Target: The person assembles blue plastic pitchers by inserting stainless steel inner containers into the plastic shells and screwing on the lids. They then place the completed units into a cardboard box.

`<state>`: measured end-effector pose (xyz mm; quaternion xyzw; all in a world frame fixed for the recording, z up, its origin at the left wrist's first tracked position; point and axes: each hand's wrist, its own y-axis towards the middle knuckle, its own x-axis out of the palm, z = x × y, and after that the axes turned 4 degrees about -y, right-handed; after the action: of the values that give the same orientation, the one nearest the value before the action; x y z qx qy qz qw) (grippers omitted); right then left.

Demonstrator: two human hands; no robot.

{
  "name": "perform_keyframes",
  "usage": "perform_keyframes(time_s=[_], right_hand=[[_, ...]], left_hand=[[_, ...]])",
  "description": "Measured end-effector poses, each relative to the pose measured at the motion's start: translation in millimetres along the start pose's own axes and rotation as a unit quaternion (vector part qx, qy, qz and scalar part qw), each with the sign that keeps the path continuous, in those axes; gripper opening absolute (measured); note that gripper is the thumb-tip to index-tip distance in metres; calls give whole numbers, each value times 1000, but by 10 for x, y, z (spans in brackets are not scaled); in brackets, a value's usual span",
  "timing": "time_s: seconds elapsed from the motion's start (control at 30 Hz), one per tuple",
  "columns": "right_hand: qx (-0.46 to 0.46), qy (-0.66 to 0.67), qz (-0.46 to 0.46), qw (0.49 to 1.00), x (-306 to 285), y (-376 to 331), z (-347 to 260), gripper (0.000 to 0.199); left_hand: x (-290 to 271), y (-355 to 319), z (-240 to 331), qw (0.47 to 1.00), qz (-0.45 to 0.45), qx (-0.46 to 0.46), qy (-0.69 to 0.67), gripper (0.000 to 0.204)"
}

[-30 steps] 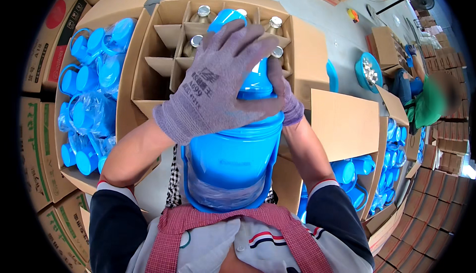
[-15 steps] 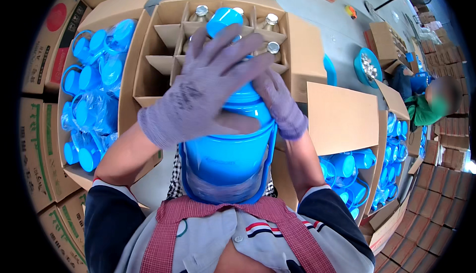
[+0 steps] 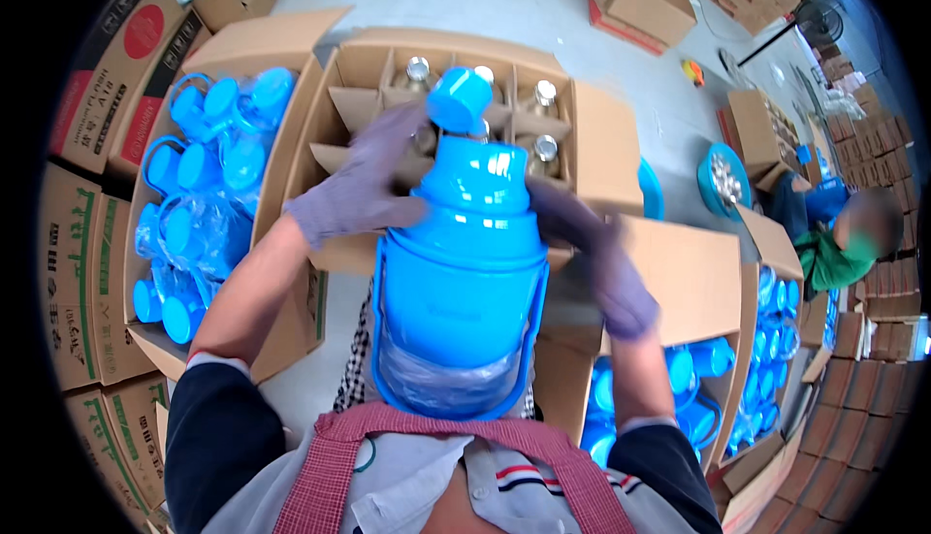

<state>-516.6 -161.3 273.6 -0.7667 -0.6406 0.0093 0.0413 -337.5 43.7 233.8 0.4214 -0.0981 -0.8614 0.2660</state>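
A blue thermos flask (image 3: pixel 461 306) with a carrying handle stands upright in front of my body, its lower part wrapped in clear plastic. My left hand (image 3: pixel 364 185), in a grey glove, is open at the flask's upper left, thumb close to its shoulder; I cannot tell if it touches. To the right of the flask is my gloved right hand (image 3: pixel 596 243), fingers stretched out, blurred and holding nothing visible. Just beyond the flask's top, a blue cup (image 3: pixel 460 97) sits over a divided carton (image 3: pixel 335 170) of bottles with silvery tops (image 3: pixel 545 97).
An open carton (image 3: pixel 276 161) of blue flask parts stands at left. More such cartons (image 3: pixel 679 262) are at right. Further right are a blue basin (image 3: pixel 718 180) of small silvery pieces and a person in green (image 3: pixel 824 258). Stacked cartons (image 3: pixel 73 282) line the left.
Both hands have come off the flask's top and moved apart, left hand to the left, right hand to the right. The flask's top is now uncovered. The view has shifted slightly.
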Motion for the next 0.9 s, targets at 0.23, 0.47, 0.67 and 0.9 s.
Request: perform_keyframes(time_s=[0.23,0.47,0.67,0.9], right_hand=[[-39,-8,19,999,-162,419,788,49],[-43,48,-118,991,-522,-289,372,93],[-26,30,-127,991,-538,-194,302,95],[-174,-210,14,962,-55,249,542,60]], left_hand=[[300,530,901,990,35,134,29,98],[215,207,413,994,96,11,-41,95],[-119,-88,-18,993,-7,-114,11,101],[153,380,796,995,13,100,9,110]])
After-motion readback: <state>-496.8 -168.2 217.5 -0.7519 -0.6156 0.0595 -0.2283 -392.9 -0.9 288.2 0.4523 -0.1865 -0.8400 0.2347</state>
